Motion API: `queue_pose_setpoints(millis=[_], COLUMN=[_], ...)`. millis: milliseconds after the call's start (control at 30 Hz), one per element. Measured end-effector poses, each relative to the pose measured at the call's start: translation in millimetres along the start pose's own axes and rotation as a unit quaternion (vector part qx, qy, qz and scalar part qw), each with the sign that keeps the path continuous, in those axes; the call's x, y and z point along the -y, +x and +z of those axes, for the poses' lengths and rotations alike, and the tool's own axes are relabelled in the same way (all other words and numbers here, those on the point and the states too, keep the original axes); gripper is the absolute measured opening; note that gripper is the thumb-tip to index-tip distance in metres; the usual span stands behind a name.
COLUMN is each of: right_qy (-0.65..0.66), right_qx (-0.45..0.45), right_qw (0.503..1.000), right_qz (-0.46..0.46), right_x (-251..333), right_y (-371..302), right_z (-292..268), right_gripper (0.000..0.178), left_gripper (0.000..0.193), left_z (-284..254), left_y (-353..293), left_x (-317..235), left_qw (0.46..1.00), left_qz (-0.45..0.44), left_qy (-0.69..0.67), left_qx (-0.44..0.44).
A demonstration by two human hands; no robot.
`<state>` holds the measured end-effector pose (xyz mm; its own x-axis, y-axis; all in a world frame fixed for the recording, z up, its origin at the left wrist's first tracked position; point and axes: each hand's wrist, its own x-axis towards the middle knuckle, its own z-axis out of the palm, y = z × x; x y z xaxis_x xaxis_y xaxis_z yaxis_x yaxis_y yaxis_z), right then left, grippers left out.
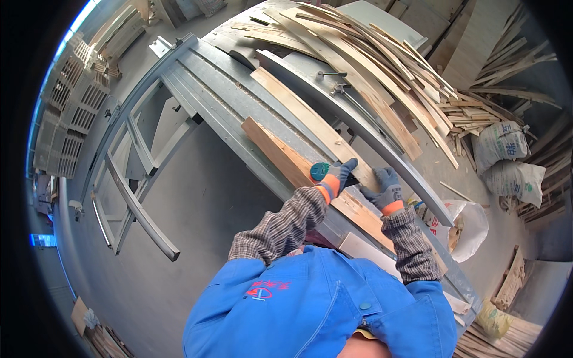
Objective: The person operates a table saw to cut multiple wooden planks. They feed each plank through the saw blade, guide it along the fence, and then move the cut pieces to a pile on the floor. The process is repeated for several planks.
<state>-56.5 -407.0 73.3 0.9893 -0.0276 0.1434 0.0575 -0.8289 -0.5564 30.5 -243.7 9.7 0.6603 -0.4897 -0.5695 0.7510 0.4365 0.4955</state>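
Observation:
A long pale wooden board [304, 113] lies lengthwise on the grey metal saw table [209, 74]. Near its close end, my left hand [341, 175], in a grey glove with an orange cuff, is closed at the board's left edge. My right hand [387, 190], gloved the same way, grips the board's close end with bent fingers; part of that end is hidden beneath the gloves. A round green object [319, 172] sits beside my left wrist; its kind is unclear. A reddish-brown board [280, 154] lies left of the pale one and passes under my left forearm.
Along the right runs a curved-looking metal fence rail [358, 116]. Beyond it are a heap of wood strips [370, 65] and a hammer-like tool [340, 89]. White sacks [501, 143] and a white bag [468, 230] stand at right; a metal frame [134, 191] extends left.

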Motion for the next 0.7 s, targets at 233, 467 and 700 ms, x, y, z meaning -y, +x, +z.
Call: queue_pose_setpoints(millis=[233, 467, 700], right_qy=[-0.106, -0.098, 0.082], right_qx=[0.178, 0.144, -0.148], right_qw=[0.969, 0.896, 0.776], right_qz=[0.133, 0.408, 0.607], right_x=[-30.6, -155.8, -309.6], right_y=[-51.9, -186.7, -304.2], right_z=[-71.7, -138.7, -126.3], right_gripper=[0.089, 0.063, 0.071], left_gripper=[0.041, 0.038, 0.048], left_z=[-6.5, -45.2, -22.3], left_y=[44.5, 138.2, 173.1], left_x=[5.2, 20.9, 19.4], left_qw=[0.992, 0.985, 0.979], left_qz=[0.040, 0.064, -0.010], left_qy=[-0.001, -0.012, -0.019], left_qx=[-0.123, -0.158, -0.205])
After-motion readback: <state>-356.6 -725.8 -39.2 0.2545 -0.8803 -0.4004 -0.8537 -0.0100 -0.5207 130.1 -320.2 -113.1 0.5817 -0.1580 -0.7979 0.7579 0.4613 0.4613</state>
